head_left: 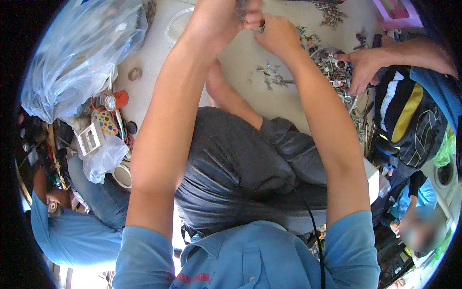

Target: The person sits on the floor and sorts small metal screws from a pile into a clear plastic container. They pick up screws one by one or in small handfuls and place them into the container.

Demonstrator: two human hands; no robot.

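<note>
My left hand [225, 20] is at the top edge, partly cut off, with its fingers curled around something greyish that I cannot make out. Close beside it, my right hand [279, 36] is closed, thumb and fingers pinched at a small dark thing too small to name. Below them on the pale surface [240, 72] lies a loose group of small metal pieces [274, 79], looking like screws. Another small heap [308, 39] lies just right of my right hand. Farther right, another person's hand [368, 67] touches a round container of mixed small hardware [332, 65].
A large clear plastic bag [86, 48] fills the far left. Near it are a tape roll [134, 74], an orange can [120, 99] and a white frame-like part [90, 138]. More metal pieces [331, 14] and a pink tray [397, 14] lie far right, above a black bag [402, 111].
</note>
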